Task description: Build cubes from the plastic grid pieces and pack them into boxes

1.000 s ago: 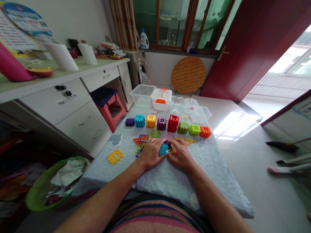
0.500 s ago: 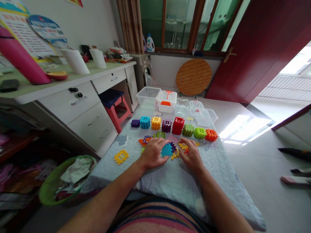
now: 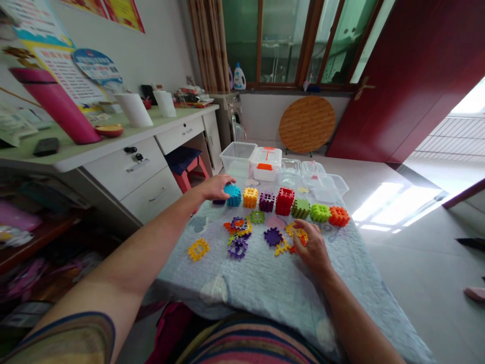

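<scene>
Blue stack (image 3: 235, 199), toothed edges, solid-faced top tile (image 3: 232, 189) pinched by left hand (image 3: 216, 187); right hand (image 3: 312, 246) open, fingers loosely curled.

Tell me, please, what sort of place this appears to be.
Most likely a room in someone's home: what looks like a washing machine stands in the corner, a detergent bottle sits on the windowsill, and a stool is tucked under the desk.

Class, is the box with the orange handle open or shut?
Shut: the lid covers the box, its orange latch down in front.
</scene>
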### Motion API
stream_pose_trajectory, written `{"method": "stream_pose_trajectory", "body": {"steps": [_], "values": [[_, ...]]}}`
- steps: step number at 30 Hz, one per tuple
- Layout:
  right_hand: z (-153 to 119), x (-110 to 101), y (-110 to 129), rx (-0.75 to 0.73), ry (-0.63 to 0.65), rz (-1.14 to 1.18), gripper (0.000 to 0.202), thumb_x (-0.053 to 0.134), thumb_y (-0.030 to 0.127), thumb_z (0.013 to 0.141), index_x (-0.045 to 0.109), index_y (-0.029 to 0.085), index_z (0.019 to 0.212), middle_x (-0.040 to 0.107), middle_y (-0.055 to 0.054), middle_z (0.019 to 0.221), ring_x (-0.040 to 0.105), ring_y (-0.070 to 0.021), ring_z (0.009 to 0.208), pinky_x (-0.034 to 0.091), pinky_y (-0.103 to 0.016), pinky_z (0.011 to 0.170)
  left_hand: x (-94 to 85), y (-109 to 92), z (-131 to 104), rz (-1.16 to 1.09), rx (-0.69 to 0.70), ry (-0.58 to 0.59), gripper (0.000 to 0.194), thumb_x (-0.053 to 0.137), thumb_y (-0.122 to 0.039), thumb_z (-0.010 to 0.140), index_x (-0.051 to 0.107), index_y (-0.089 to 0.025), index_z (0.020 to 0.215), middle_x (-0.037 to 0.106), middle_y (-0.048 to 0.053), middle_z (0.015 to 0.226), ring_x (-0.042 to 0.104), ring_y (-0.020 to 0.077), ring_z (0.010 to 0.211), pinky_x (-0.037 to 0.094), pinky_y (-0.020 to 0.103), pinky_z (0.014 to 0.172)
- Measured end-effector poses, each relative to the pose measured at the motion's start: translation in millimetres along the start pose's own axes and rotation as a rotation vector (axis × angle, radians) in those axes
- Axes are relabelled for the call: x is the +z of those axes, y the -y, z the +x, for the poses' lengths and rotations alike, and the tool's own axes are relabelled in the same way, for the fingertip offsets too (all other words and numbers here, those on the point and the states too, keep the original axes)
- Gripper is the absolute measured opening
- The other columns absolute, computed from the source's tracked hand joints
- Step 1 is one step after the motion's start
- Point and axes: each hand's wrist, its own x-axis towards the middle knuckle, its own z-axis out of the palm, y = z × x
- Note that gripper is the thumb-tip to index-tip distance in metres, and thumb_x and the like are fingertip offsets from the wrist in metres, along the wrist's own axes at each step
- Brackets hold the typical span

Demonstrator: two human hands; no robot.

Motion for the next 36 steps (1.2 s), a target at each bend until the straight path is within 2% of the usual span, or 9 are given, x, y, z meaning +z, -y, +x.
{"method": "stream_pose_trajectory", "body": {"steps": [8,16,19,21,23,26,30,33,36], "values": [[0,-1,-3,0.004,0.009,-0.014,0.035,0.056,0.018,0.078,0.059,0.021,0.113,0.068,-0.007,0.098,0.058,-0.0259,0.097,0.047,-0.044,0.089,5.4,7,26,0.025,0.042,0.047,0.059,0.063,-0.014,0.063,0.059,-0.011,0.121,0.065,0.011,0.116,0.063,0.0217,0.103,0.048,0.026,0.088],[0,-1,-1,0.012,0.019,-0.014,0.034,0.055,0.018,0.078,0.06,0.021,0.111,0.068,-0.007,0.098,0.058,-0.0258,0.096,0.047,-0.044,0.09,10.6,9,27,0.001,-0.015,0.084,0.061,0.063,-0.016,0.065,0.055,-0.009,0.125,0.064,0.014,0.121,0.063,0.024,0.108,0.048,0.028,0.09],[0,-2,-1,0.015,0.02,-0.012,0.034,0.055,0.019,0.077,0.06,0.02,0.111,0.068,-0.007,0.098,0.058,-0.0259,0.097,0.047,-0.044,0.09,7.2,1,14,0.02,0.026,-0.052,0.057,0.063,-0.018,0.067,0.056,-0.008,0.123,0.06,0.016,0.127,0.057,0.027,0.117,0.044,0.034,0.102],[1,-2,-1,0.016,0.018,-0.014,0.035,0.055,0.018,0.077,0.06,0.02,0.111,0.068,-0.007,0.098,0.058,-0.026,0.097,0.047,-0.045,0.09,6.5,-12,0,0.029,0.058,-0.207,0.05,0.061,-0.019,0.071,0.058,-0.011,0.121,0.06,0.014,0.126,0.055,0.0269,0.119,0.041,0.038,0.106],[1,-2,0,0.016,0.017,-0.013,0.035,0.055,0.019,0.077,0.061,0.021,0.111,0.068,-0.007,0.098,0.058,-0.0262,0.097,0.047,-0.045,0.09,11.1,-29,-16,0.006,0.096,-0.296,0.042,0.057,-0.019,0.077,0.059,-0.014,0.118,0.062,0.011,0.122,0.055,0.0253,0.117,0.041,0.039,0.106],[1,-2,2,0.013,0.02,-0.008,0.035,0.055,0.019,0.076,0.061,0.021,0.11,0.069,-0.007,0.097,0.058,-0.0263,0.096,0.047,-0.045,0.09,30.3,-53,-39,-0.061,0.149,-0.147,0.034,0.052,-0.017,0.082,0.061,-0.016,0.115,0.065,0.01,0.115,0.059,0.0236,0.111,0.043,0.038,0.102],[1,0,3,0.006,0.023,-0.004,0.033,0.055,0.019,0.076,0.062,0.021,0.108,0.069,-0.007,0.096,0.059,-0.0262,0.095,0.047,-0.045,0.089,62.9,-65,-55,-0.14,0.167,0.065,0.044,0.062,-0.02,0.075,0.059,-0.015,0.118,0.064,0.013,0.12,0.059,0.0257,0.112,0.045,0.038,0.1],[0,0,2,0.012,0.016,-0.006,0.032,0.054,0.019,0.076,0.062,0.021,0.107,0.069,-0.007,0.096,0.059,-0.0262,0.095,0.047,-0.045,0.089,75.3,-64,-56,-0.225,0.13,0.067,0.043,0.061,-0.021,0.075,0.059,-0.014,0.117,0.065,0.012,0.114,0.062,0.0245,0.105,0.047,0.036,0.094],[0,0,2,0.02,0.02,-0.009,0.032,0.055,0.019,0.076,0.063,0.021,0.107,0.069,-0.008,0.097,0.058,-0.0262,0.096,0.047,-0.044,0.089,75.5,-63,-56,-0.273,0.07,-0.005,0.045,0.065,-0.022,0.071,0.06,-0.015,0.115,0.066,0.01,0.109,0.063,0.0236,0.1,0.049,0.034,0.089]]}}
